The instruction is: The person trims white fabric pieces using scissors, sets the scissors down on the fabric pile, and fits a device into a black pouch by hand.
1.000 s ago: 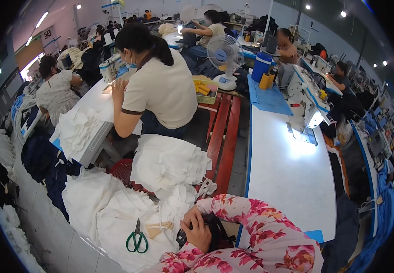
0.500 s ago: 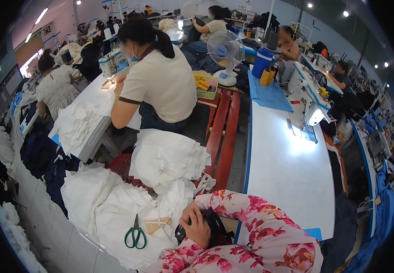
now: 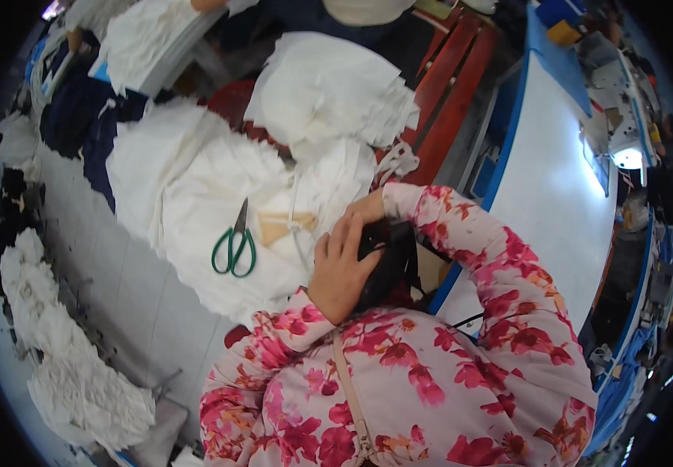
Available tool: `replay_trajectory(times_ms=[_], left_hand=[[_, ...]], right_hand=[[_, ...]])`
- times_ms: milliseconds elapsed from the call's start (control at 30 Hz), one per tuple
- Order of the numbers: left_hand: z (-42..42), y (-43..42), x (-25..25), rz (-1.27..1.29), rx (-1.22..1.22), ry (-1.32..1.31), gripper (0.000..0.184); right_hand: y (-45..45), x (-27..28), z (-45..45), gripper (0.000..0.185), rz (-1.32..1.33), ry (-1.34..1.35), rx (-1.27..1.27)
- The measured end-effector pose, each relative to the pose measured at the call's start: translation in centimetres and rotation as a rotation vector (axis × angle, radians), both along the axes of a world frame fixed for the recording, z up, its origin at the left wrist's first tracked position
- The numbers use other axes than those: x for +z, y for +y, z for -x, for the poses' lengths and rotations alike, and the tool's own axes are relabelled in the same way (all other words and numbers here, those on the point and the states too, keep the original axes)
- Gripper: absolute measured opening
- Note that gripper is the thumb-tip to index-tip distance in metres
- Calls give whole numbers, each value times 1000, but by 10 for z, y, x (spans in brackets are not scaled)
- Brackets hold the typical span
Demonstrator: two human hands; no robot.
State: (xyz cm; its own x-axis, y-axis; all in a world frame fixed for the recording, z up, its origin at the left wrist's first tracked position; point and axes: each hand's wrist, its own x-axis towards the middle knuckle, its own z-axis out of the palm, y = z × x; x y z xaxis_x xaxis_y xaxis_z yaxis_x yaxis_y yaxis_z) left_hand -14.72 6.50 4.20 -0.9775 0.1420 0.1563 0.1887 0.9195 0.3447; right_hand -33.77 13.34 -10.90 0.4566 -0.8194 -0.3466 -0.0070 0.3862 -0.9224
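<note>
My left hand lies over a black, bag-like item on my lap, its thumb across the item and its fingers curved along the far side. My right hand reaches in from the right at the item's upper edge; its fingers are mostly hidden. What lies under the hands is dark and hard to make out. Left of them, green-handled scissors rest on white fabric, blades pointing away. Between scissors and hands are a beige piece and a white strip of cloth.
A stack of white cut pieces sits beyond, near a red slatted bench. On the right is a white sewing table with a lit machine. White fabric heaps lie along the left floor. Another person sits ahead.
The view has tilted down, so the hands and scissors appear higher. My left hand shows more fully, its fingers less overlapped with my right hand. The scissors stay on the fabric.
</note>
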Motion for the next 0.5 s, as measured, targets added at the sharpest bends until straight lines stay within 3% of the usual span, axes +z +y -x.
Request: replay_trajectory(times_ms=[67,267,300,367,500], left_hand=[[-13,-8,0,-179,47,-3,34],[-36,-13,-6,-317,82,-1,50],[-37,-17,-4,-382,73,-25,54],[-43,-22,-8,-490,75,-39,72],[-49,-21,-9,-443,156,-227,86]], right_hand=[[-1,52,-3,44,-285,1,-36],[0,71,-12,59,-198,-42,98],[0,74,-10,73,-350,-120,134],[4,78,-10,81,-172,-60,183],[3,81,-12,91,-13,54,241]])
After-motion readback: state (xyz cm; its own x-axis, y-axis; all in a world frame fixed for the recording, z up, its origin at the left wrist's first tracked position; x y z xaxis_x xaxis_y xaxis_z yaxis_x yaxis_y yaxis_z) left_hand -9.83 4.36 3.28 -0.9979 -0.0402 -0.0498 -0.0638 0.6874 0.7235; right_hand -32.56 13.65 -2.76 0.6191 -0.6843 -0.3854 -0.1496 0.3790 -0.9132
